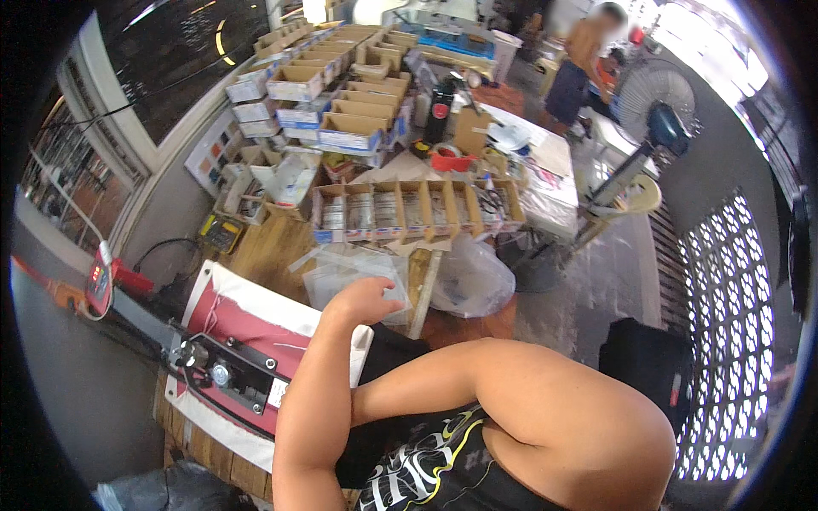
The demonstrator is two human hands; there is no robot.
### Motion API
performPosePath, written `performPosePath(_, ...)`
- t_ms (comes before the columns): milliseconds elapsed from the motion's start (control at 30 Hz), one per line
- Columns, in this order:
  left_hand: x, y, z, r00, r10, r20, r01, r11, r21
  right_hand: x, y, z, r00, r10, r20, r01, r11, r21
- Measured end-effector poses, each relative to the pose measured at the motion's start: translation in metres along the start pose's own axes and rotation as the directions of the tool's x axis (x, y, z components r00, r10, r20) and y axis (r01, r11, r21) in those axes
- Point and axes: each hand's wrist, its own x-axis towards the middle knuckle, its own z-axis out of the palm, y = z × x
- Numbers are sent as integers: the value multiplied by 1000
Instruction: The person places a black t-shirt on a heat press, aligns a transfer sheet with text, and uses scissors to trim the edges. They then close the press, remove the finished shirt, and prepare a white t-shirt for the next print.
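"Where's the left hand?"

"The left hand (366, 300) is over the clear plastic sleeves (324, 277), close to the right edge of the wooden tabletop (264, 249). They lie in a loose, overlapping spread."

"And its grip?"

"Half open, the fingers loosely bent with a gap between them. I see nothing held, and I can't tell whether it touches the sleeves."

"The right?"

"Only the right forearm (417, 387) shows, reaching left; the left forearm (313, 400) crosses in front and hides the hand. I can't tell how that grip stands or what it has."

"What's beside them?"

"A black press machine (243, 375) toward the tabletop's near left corner, above a red pad (243, 324) with white cloth (251, 283) along its edge."

"And farther off?"

"A divided cardboard box (388, 234) across the tabletop's far part, its slots filled with packets. A yellow multimeter (220, 232) sits by the left edge, and a translucent plastic bag (473, 277) bulges just past the right edge."
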Motion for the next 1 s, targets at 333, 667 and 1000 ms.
performPosePath(333,10,-31,15,977,-159,-142,147,985,-93,17,-12,9,995,-90,37,89,995,45)
performPosePath(667,11,1,16,989,-33,-141,14,991,-135,17,-11,11,993,-63,-105,60,998,-25)
performPosePath(1000,15,3,18,907,145,-396,-219,965,-147,22,-12,-11,988,21,152,-28,999,45)
